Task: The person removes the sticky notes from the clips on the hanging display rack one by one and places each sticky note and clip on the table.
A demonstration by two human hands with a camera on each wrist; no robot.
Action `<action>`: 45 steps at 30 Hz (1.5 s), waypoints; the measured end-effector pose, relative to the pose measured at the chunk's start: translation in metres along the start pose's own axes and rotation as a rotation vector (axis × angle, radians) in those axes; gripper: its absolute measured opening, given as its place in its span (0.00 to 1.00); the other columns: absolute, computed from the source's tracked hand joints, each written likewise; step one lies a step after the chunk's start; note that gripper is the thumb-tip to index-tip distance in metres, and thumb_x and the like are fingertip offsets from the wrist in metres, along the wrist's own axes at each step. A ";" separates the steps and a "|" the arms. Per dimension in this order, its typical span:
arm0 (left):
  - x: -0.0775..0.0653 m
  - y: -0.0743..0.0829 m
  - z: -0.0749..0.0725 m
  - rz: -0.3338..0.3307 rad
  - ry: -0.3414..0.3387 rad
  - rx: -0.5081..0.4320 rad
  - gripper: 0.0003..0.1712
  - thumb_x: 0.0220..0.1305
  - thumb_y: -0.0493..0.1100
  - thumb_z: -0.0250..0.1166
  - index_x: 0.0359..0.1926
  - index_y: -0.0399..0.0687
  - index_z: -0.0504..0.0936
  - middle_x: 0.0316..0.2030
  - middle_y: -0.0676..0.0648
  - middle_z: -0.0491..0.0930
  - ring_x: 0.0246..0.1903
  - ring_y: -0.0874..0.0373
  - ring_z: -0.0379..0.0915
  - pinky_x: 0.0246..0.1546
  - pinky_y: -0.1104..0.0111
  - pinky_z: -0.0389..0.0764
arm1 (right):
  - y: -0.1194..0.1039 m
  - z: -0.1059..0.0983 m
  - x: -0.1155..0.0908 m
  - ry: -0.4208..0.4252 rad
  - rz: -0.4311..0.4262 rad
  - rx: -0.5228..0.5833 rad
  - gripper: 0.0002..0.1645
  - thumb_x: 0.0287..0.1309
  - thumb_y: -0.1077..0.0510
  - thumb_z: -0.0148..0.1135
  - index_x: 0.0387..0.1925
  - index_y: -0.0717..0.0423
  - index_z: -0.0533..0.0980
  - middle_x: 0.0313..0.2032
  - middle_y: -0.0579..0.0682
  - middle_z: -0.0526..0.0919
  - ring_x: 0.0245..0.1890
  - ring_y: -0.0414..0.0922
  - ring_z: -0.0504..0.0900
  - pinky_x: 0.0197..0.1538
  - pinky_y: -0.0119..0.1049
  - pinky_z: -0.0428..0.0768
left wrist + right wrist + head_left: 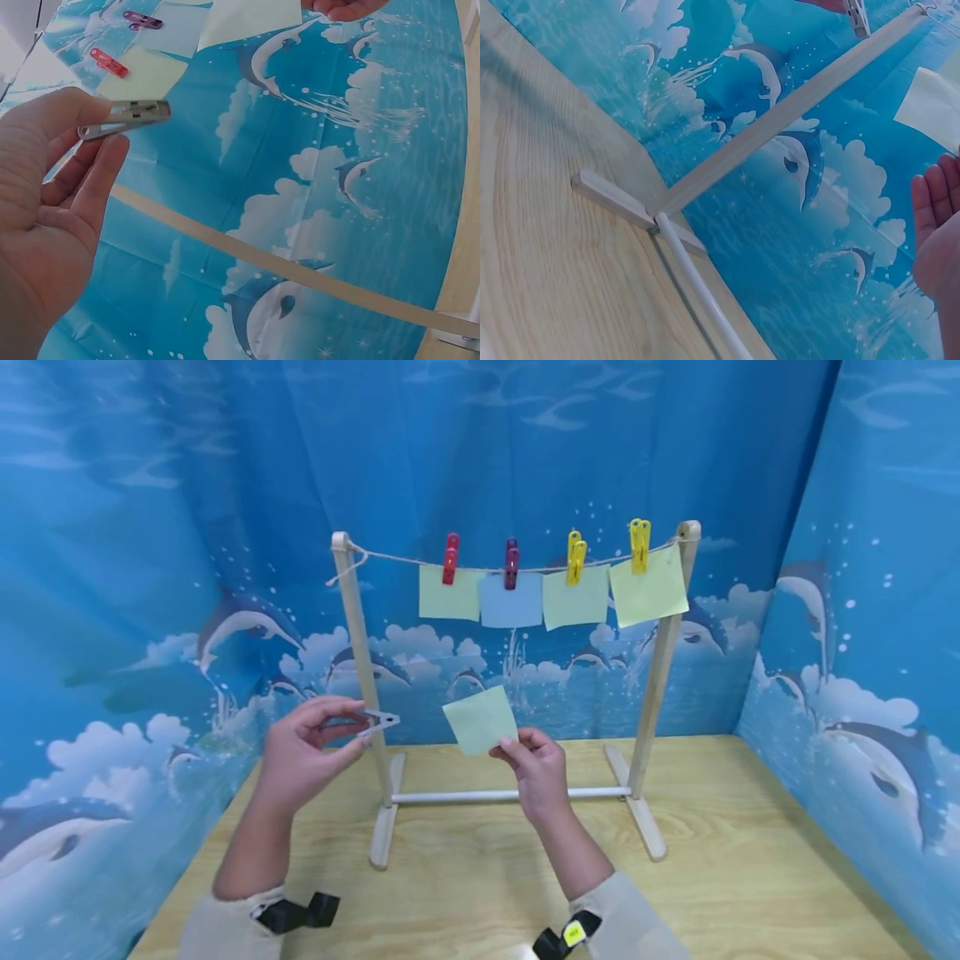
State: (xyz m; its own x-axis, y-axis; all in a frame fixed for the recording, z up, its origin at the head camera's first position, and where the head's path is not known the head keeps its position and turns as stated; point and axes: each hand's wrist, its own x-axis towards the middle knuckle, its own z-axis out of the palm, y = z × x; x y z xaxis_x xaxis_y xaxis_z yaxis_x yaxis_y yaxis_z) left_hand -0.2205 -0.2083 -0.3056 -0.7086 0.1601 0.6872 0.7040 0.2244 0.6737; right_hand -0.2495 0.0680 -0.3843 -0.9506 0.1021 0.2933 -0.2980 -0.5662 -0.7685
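Between thumb and fingers my left hand (315, 747) pinches a grey clothespin (380, 722), held near the rack's left post. The left wrist view shows the same clothespin (127, 116) with its tip pointing away from the fingers. My right hand (536, 768) holds a pale green square of paper (482, 720) by its lower right corner, below the string. On the string (397, 558) hang a pale green sheet (448, 593) under a red clothespin (450, 560), a blue sheet (512, 602) under a dark purple one (512, 564), and two more greenish sheets under yellow clothespins (576, 560).
The wooden rack has a left post (360, 652), a right post (663, 677) and a white bottom bar (457, 797). It stands on a wood-grain table (450, 877). A blue dolphin-print curtain (480, 460) surrounds the table's back and sides.
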 end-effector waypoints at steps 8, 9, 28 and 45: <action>-0.009 -0.003 -0.004 0.039 -0.034 -0.114 0.19 0.51 0.17 0.65 0.46 0.22 0.78 0.44 0.33 0.77 0.42 0.54 0.81 0.44 0.67 0.82 | -0.004 -0.018 -0.007 0.023 -0.018 -0.035 0.03 0.56 0.71 0.65 0.30 0.68 0.77 0.30 0.52 0.82 0.29 0.45 0.84 0.44 0.39 0.85; -0.010 -0.003 -0.004 0.034 -0.031 -0.108 0.19 0.51 0.17 0.65 0.47 0.23 0.78 0.44 0.35 0.78 0.43 0.54 0.82 0.44 0.67 0.82 | -0.005 -0.020 -0.008 0.026 -0.018 -0.041 0.04 0.55 0.71 0.65 0.30 0.69 0.76 0.30 0.52 0.82 0.29 0.45 0.84 0.44 0.39 0.85; -0.039 -0.012 0.002 -0.135 0.132 -0.084 0.18 0.51 0.20 0.68 0.46 0.26 0.80 0.44 0.37 0.79 0.42 0.54 0.82 0.45 0.67 0.82 | -0.022 -0.066 -0.026 0.106 -0.054 -0.119 0.06 0.59 0.74 0.60 0.29 0.65 0.78 0.29 0.50 0.82 0.28 0.43 0.85 0.44 0.35 0.84; -0.059 -0.023 0.010 -0.286 0.243 -0.202 0.22 0.47 0.18 0.70 0.47 0.22 0.79 0.42 0.45 0.84 0.40 0.53 0.84 0.41 0.65 0.83 | -0.044 -0.119 -0.048 0.228 -0.117 -0.176 0.09 0.62 0.75 0.57 0.28 0.65 0.78 0.26 0.53 0.82 0.27 0.44 0.85 0.42 0.35 0.85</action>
State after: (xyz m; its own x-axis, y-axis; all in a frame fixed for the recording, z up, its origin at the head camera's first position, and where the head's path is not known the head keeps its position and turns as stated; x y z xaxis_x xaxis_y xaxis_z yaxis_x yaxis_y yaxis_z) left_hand -0.1959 -0.2132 -0.3645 -0.8621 -0.1179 0.4928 0.4929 0.0301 0.8696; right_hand -0.2010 0.1857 -0.4323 -0.8982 0.3505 0.2654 -0.3980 -0.3918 -0.8295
